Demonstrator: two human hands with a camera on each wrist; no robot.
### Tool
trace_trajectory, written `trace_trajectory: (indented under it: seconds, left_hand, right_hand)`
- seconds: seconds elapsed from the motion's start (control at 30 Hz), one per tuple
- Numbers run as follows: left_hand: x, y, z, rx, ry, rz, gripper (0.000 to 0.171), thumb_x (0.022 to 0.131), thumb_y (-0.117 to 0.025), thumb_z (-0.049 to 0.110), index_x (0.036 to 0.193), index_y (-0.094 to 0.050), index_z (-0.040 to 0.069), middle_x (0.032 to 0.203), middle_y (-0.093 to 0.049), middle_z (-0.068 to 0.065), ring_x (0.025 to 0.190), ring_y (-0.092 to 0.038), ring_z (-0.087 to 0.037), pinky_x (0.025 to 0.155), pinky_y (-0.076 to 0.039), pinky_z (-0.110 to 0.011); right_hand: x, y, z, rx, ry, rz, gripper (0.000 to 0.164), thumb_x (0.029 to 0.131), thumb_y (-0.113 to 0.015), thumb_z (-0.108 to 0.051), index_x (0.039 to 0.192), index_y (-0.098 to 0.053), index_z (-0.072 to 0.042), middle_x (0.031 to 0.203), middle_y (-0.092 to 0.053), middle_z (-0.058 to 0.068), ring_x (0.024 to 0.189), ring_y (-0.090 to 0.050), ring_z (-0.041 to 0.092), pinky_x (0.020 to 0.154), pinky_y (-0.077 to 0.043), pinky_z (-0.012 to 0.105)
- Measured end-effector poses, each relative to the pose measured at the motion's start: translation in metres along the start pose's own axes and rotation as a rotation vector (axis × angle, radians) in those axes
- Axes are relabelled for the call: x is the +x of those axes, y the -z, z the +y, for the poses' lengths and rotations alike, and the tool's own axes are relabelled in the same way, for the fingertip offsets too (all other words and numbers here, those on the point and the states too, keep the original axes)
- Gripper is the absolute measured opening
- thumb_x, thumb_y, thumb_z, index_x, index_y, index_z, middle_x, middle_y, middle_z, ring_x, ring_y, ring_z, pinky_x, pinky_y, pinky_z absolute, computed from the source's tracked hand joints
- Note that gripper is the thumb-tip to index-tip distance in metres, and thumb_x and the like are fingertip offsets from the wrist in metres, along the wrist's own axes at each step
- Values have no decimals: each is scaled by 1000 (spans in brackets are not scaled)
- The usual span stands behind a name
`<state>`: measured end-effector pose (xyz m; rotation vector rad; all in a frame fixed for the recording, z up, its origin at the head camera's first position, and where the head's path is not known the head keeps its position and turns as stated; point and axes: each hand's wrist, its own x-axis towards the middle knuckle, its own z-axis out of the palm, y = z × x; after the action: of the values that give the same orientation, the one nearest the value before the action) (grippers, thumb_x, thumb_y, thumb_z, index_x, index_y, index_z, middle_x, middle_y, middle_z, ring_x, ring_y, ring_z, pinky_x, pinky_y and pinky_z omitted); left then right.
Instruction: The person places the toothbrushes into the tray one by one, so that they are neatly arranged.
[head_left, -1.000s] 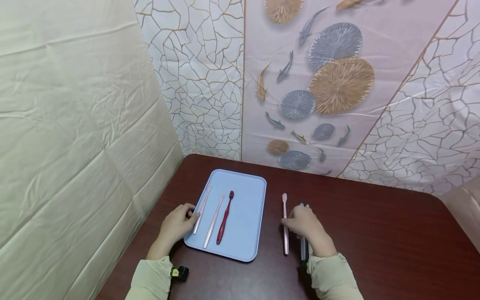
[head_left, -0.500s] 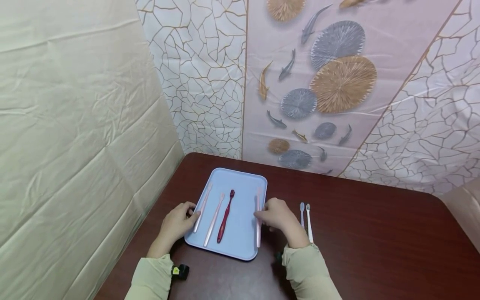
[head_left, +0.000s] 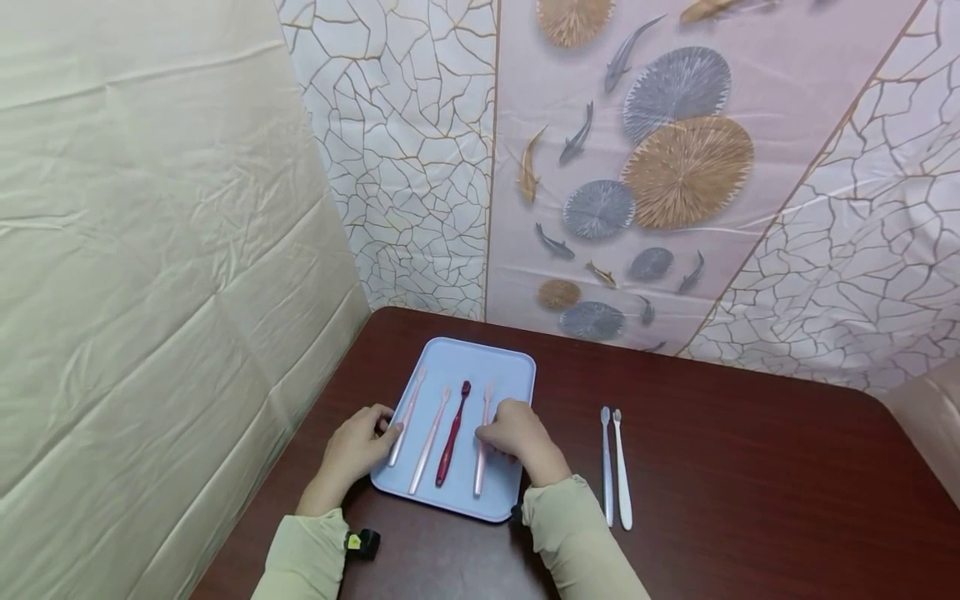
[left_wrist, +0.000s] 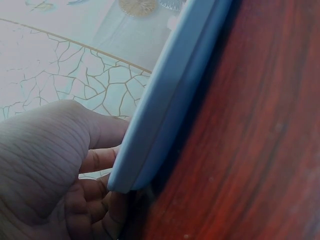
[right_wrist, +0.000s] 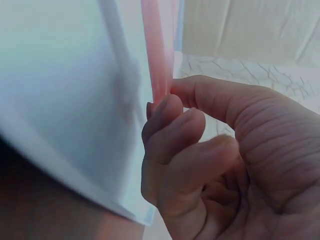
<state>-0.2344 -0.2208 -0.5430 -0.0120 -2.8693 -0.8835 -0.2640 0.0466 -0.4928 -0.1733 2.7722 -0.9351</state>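
A light blue tray (head_left: 472, 358) lies on the dark wooden table. Its left rim is gripped by my left hand (head_left: 358, 448), thumb over the top and fingers at the side; the left wrist view shows the same hold on the tray's edge (left_wrist: 157, 110). Over the tray's right part my right hand (head_left: 522, 435) pinches a pink toothbrush (head_left: 481, 475) between thumb and fingertips, and the right wrist view shows the pinched handle (right_wrist: 159, 60). To its left on the tray lie a dark red toothbrush (head_left: 452, 437) and two pale pink toothbrushes, one in the middle (head_left: 430, 443) and one by my left thumb.
Right of the tray, a bluish toothbrush (head_left: 607, 471) and a white toothbrush (head_left: 622, 475) lie side by side on the table (head_left: 750, 467). A patterned cloth (head_left: 420, 167) hangs behind the table, and a beige cloth (head_left: 187, 250) hangs along the left.
My right hand has taken the pink toothbrush from the table leftward over the tray, beside the red one. The bluish and white toothbrushes are now uncovered. My left hand has stayed on the rim.
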Motion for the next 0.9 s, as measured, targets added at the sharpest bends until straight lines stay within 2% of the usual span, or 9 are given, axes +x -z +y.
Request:
trace_trajectory:
  seconds: [0.2,0.5,0.7,0.9]
  left_hand:
    - [0,-1,0,-5,3,-10,31,94,-70,34,115,-68,11,91,-60,5,77,-56,-12,70,-46,-39]
    - [-1,1,1,-14,7,-10,30,93,-69,33,115,-68,12,91,-60,5,77,-56,-11,70,-46,-38]
    - [-1,1,1,-15,6,-9,31,93,-69,33,115,-68,11,91,-61,4,77,-56,-11,70,-46,-38]
    - [-1,1,1,-13,5,-6,30,93,-69,33,115,-68,11,91,-61,4,78,-56,-12,70,-46,-39]
  right_hand:
    - [0,-10,-4,-46,13,12,24,79,-71,-18,61,-56,-9,47,-52,3,38,-47,14,37,-38,29]
    - [-1,-13,-5,-46,16,12,31,84,-73,-24,61,-55,-11,49,-52,3,37,-47,14,37,-36,27]
    - [-6,-10,-3,-35,46,6,36,88,-72,-28,59,-58,-10,48,-51,3,37,-48,14,37,-39,29]
    - [-16,2,0,-39,80,1,39,92,-70,-31,60,-63,-10,48,-51,1,41,-50,15,41,-42,30]
